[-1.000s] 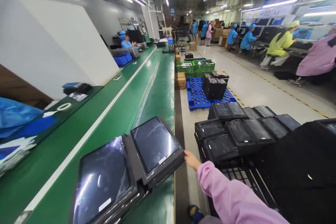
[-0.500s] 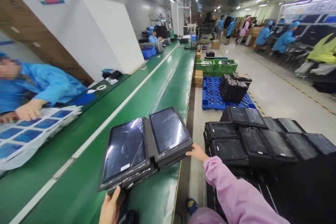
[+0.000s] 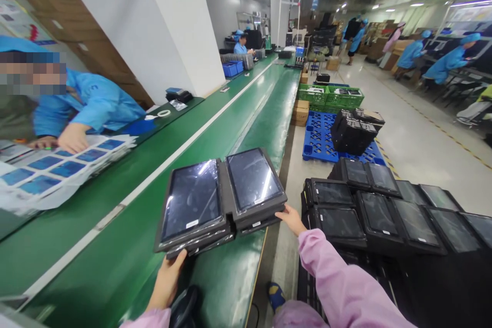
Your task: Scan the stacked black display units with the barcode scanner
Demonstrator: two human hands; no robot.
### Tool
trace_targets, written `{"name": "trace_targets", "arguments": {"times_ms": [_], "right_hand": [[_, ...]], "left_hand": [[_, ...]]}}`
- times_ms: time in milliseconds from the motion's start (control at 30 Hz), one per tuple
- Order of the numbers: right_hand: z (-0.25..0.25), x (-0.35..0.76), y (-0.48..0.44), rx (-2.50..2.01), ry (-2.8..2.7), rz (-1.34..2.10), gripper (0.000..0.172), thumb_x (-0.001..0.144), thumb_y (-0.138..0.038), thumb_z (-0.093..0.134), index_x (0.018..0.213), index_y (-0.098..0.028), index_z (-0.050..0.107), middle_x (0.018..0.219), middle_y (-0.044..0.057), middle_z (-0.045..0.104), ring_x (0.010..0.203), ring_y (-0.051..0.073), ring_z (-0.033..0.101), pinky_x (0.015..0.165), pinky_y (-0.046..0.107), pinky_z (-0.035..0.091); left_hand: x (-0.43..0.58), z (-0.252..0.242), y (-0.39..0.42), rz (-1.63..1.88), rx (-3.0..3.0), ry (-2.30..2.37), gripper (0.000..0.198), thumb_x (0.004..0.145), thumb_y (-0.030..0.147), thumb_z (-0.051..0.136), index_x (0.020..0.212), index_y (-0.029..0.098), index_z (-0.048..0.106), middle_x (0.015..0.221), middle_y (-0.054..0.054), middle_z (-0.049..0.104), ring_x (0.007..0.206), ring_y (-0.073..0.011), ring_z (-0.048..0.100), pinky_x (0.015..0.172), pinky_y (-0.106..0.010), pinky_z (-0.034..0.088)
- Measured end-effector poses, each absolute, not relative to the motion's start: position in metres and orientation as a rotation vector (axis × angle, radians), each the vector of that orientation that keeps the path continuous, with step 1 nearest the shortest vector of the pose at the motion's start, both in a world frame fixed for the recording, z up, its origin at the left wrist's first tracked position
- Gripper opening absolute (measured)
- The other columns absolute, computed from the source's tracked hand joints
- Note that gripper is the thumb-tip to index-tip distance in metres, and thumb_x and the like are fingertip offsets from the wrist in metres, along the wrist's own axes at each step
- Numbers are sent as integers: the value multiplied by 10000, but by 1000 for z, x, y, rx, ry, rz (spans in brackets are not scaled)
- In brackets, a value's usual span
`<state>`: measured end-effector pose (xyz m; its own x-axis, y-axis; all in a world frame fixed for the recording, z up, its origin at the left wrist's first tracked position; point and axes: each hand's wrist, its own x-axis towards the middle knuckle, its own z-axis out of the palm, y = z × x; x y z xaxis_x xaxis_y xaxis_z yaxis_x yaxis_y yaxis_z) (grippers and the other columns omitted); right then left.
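Observation:
A black foam tray [image 3: 227,223] carries two dark glossy tablet screens side by side, the left screen [image 3: 192,200] and the right screen [image 3: 254,180], each with a small white label. It looks like more than one layer is stacked there. My left hand [image 3: 169,274] grips the tray's near left edge, thumb along its side and fingers hidden underneath. At the right corner, my right hand [image 3: 291,219] is closed on the tray's edge. The tray is over the green bench [image 3: 215,282]; whether it touches the surface I cannot tell.
Stacked trays of screens [image 3: 378,215] stand right of the bench. Beyond are a blue pallet [image 3: 319,136] with black trays and green crates [image 3: 344,98]. At left, a co-worker's hand [image 3: 75,138] rests on sheets of blue films [image 3: 69,168]. A black object [image 3: 184,307] sits near my left wrist.
My view has turned left, so the surroundings sit further right. The tray, held by both my hands, appears slightly higher and further right in view. Both hands keep their grip.

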<state>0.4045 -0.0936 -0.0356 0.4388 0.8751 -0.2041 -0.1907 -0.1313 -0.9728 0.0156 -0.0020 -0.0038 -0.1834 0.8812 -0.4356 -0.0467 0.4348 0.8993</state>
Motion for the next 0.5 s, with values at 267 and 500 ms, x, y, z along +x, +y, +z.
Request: {"name": "trace_targets", "arguments": {"times_ms": [267, 500], "right_hand": [[-30, 395, -104, -1520, -624, 882, 400, 565, -369, 739, 896, -154, 674, 959, 71, 679, 974, 259, 590, 941, 398, 422], [-40, 387, -108, -1573, -567, 807, 356, 562, -418, 741, 794, -169, 639, 891, 62, 667, 917, 247, 597, 900, 388, 445]], "left_hand": [[21, 0, -3, 1067, 722, 1516, 456, 493, 398, 766, 879, 219, 603, 967, 20, 611, 871, -168, 553, 958, -384, 383], [18, -3, -2, 1053, 822, 1526, 556, 462, 478, 769, 902, 204, 568, 942, 9, 600, 840, -169, 552, 858, -367, 435]]}}
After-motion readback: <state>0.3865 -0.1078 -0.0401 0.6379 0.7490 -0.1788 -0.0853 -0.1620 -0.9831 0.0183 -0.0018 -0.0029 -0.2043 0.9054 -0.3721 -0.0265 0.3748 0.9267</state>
